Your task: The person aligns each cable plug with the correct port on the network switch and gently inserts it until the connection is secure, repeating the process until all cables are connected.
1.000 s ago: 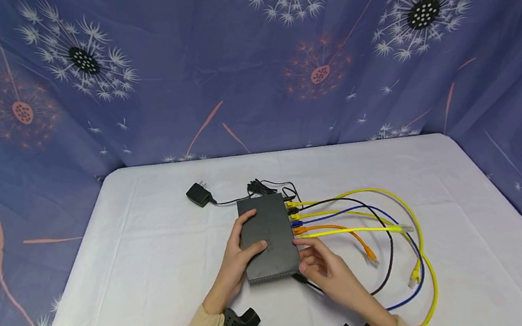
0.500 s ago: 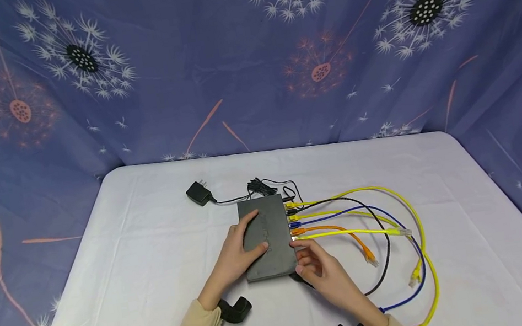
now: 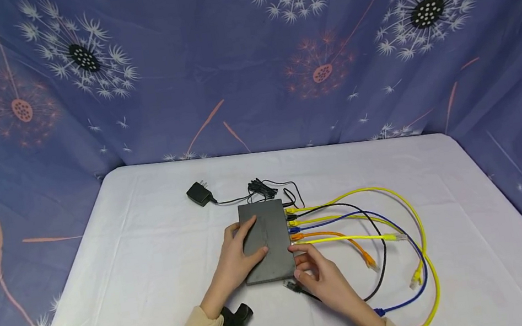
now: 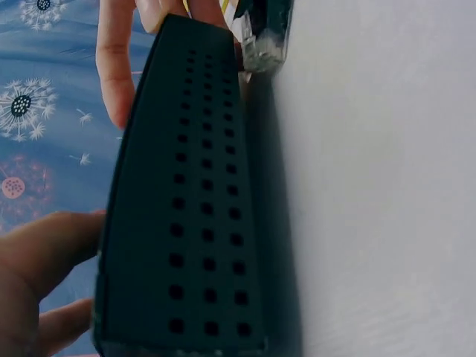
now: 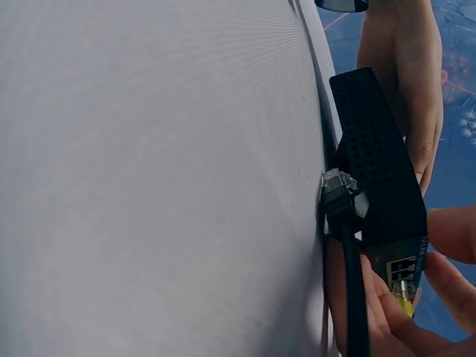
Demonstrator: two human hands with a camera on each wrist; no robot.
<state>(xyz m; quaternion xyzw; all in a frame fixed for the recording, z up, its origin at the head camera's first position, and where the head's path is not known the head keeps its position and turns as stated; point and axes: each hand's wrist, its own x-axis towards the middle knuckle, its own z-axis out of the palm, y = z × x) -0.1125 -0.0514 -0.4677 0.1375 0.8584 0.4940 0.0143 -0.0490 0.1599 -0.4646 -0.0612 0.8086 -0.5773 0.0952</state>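
Observation:
A flat dark-grey network switch [image 3: 275, 228] is held between both hands, with its row of ports facing right. My left hand [image 3: 230, 262] grips its left side, thumb and forefinger spread over the top. At the port side, near the front corner, my right hand [image 3: 324, 276] holds the edge with bent fingers, some above and some below in the right wrist view. Network cables run from the ports: yellow, black, blue [image 3: 320, 225] and orange [image 3: 328, 232]. The nearest, a yellow cable [image 3: 347, 238], starts beside my right forefinger. In the right wrist view bare ports [image 5: 401, 268] show.
A loose black cable plug [image 3: 292, 285] lies under the switch's front edge. Behind stand a black power adapter [image 3: 200, 194] and its bundled cord [image 3: 262, 188]. Free cable ends, including an orange plug [image 3: 370, 260], spread over the white tablecloth [image 3: 152, 245] to the right.
The switch has shifted slightly toward me and lies flatter, its cables following. My right hand has moved a little left with it. The black plug at the front shows more.

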